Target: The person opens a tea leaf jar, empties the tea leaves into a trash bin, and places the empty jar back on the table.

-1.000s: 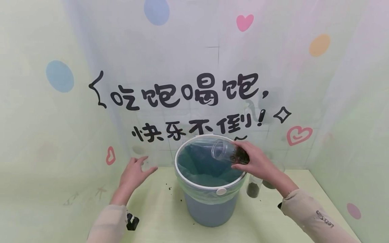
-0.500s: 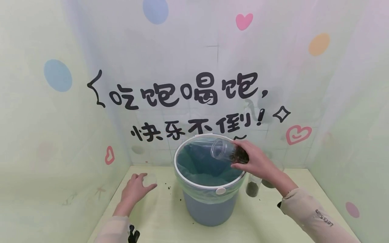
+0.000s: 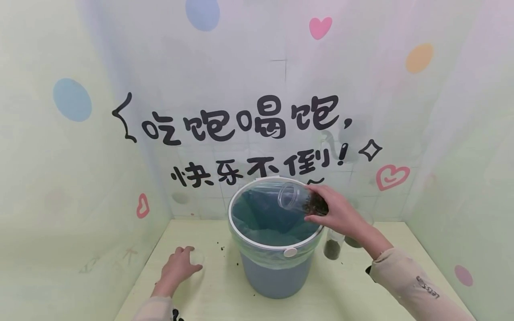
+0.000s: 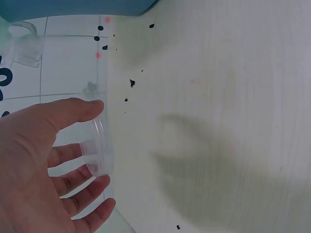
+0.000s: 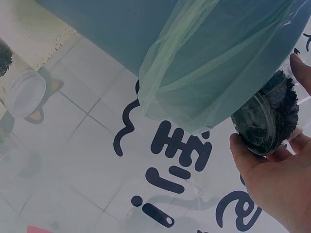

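Note:
My left hand pinches a clear round lid between thumb and fingers, low over the left side of the table. Over the bin's opening, my right hand grips a clear jar lying tilted, its mouth toward the left. Dark dried flakes sit in the jar's bottom end, near my palm. Beneath it stands a blue-grey bin, lined with a thin greenish bag under a white ring.
Behind the right side of the bin stand a small jar with dark contents and another jar, partly hidden by my right arm. Dark crumbs lie scattered on the pale table. A printed curtain hangs behind.
My left hand has come down and nearer to me with the lid, toward the tabletop. My right hand and the tilted jar have stayed almost still.

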`<move>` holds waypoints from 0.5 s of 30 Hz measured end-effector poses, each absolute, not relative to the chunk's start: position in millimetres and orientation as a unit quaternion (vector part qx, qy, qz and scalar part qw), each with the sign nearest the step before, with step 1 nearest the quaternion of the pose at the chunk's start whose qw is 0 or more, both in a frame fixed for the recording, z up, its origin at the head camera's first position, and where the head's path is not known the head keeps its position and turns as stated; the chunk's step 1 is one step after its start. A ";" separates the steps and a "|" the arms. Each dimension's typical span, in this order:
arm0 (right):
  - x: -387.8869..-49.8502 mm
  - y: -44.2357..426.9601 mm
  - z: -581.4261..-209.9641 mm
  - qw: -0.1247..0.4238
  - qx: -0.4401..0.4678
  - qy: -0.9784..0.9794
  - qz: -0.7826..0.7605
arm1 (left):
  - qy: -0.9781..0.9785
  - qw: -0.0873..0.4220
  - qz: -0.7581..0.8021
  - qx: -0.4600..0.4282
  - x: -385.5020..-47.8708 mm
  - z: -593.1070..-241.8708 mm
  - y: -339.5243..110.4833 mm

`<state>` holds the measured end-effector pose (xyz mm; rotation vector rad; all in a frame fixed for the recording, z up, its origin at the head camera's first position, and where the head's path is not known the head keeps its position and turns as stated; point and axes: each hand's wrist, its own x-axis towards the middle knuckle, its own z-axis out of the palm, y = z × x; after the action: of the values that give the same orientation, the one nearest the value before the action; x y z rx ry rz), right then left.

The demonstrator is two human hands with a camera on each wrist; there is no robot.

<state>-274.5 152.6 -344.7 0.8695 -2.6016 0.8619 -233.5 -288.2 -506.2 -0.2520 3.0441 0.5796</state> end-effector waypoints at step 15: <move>-275.0 153.1 -345.4 0.130 0.292 -0.899 0.297 | 0.980 0.048 0.172 -0.083 -225.3 -529.6 -276.0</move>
<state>-275.0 153.1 -345.4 0.8496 -2.6127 0.8640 -225.3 -276.0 -529.6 -0.2538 2.9886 0.5252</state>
